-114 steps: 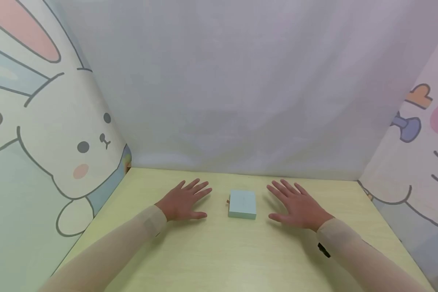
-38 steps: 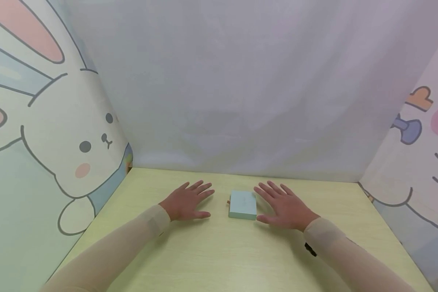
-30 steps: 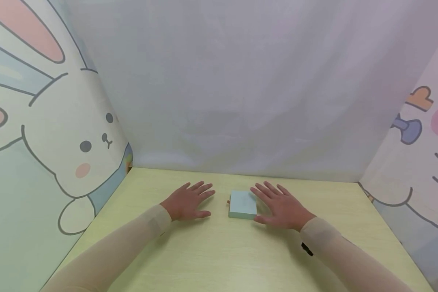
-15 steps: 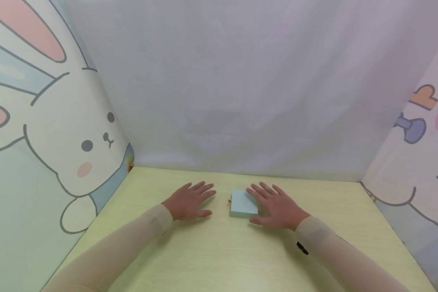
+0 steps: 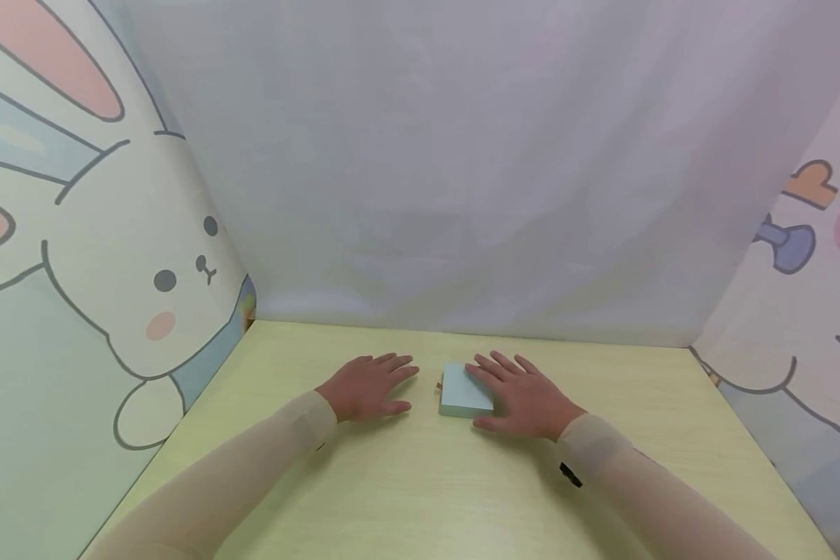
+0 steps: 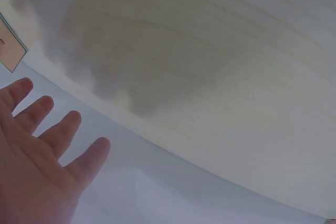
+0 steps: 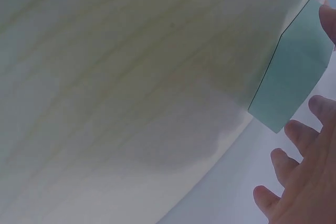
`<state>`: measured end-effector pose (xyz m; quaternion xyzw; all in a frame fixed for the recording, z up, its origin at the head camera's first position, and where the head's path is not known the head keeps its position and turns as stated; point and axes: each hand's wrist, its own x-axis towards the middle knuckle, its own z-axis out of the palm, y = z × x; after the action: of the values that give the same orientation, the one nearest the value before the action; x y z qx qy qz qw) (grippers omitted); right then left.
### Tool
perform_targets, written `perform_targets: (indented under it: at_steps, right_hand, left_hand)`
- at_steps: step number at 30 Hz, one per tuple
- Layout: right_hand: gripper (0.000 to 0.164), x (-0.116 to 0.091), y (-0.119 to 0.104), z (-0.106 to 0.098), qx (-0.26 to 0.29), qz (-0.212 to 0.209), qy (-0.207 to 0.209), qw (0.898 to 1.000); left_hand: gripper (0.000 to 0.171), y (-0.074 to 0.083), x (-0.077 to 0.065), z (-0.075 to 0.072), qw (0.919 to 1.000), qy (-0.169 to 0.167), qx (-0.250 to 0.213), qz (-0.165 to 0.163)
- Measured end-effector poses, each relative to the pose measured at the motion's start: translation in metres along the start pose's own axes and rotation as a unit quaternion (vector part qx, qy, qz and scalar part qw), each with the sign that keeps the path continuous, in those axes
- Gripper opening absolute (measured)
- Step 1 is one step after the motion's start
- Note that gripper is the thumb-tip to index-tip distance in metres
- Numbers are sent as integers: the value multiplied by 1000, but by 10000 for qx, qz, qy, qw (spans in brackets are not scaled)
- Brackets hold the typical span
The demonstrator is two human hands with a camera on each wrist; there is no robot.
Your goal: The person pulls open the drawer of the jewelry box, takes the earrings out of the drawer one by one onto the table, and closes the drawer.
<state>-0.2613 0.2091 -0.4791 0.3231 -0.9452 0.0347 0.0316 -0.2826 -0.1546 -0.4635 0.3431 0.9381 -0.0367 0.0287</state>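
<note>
pale lilac-grey cloth (image 5: 420, 171) hangs at twelve o'clock behind your light wood-grain table (image 5: 420, 482); a cartoon rabbit (image 5: 133, 272) is printed on the panel towards ten, and another cartoon figure (image 5: 749, 327) on the one towards two. take the flat mint-green box (image 5: 458, 394) as the clock's centre: it lies on the table between your hands, probably placed there so either can reach it. its orange-brown tab (image 5: 439, 386) pokes out at nine o'clock, perhaps as a pull.

your left hand (image 5: 368, 389) is at nine, fingers straight and spread, holding nothing, apart from the box. your right hand (image 5: 528, 400) is at three to four, fingers also extended and gripping nothing; seen from your head, its index finger overlaps the top near one o'clock, and its thumb lies by the corner at five. that wide spread seems to suit the box's width. you cannot tell whether a fingertip touches it. soft shadows in both wrist views suggest your palms are raised.
</note>
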Motion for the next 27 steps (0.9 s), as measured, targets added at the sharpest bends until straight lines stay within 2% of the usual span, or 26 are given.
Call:
perform_targets:
  at_steps: [14,27]
  right_hand:
    - [93,3,-7,-6,90,47,-210,9997]
    - [84,11,-7,0,253,311,-178,9990]
  left_hand:
    - [66,6,6,1,9996,175,204,117]
    - [55,11,18,5,9966,401,528,490]
